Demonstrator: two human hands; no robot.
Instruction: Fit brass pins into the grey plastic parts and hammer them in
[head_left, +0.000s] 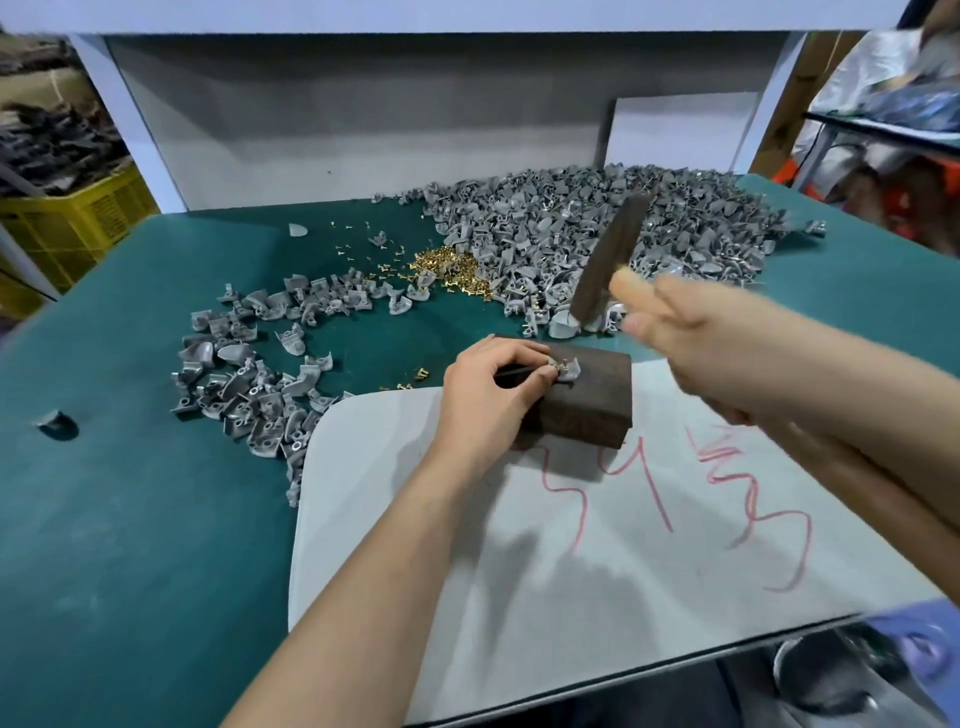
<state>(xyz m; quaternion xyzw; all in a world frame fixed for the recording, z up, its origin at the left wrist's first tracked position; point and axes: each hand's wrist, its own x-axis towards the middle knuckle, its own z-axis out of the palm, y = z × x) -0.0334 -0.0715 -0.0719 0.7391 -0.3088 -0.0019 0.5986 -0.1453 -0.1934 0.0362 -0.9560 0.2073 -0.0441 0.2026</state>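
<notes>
A grey plastic part (569, 367) with a brass pin in it lies on top of a dark metal block (592, 400). My left hand (493, 384) rests on the block's left end and pinches a thin dark tool whose tip reaches the part. My right hand (691, 332) grips the wooden handle of a hammer; its dark head (610, 260) is raised, blurred, above and behind the block. Loose brass pins (452, 267) lie in a small heap on the green mat.
A large heap of grey parts (597, 228) covers the back right of the green table (130, 519). A smaller spread of grey parts (249, 374) lies to the left. A white sheet (571, 561) with red marks is under the block. A yellow crate (67, 223) stands far left.
</notes>
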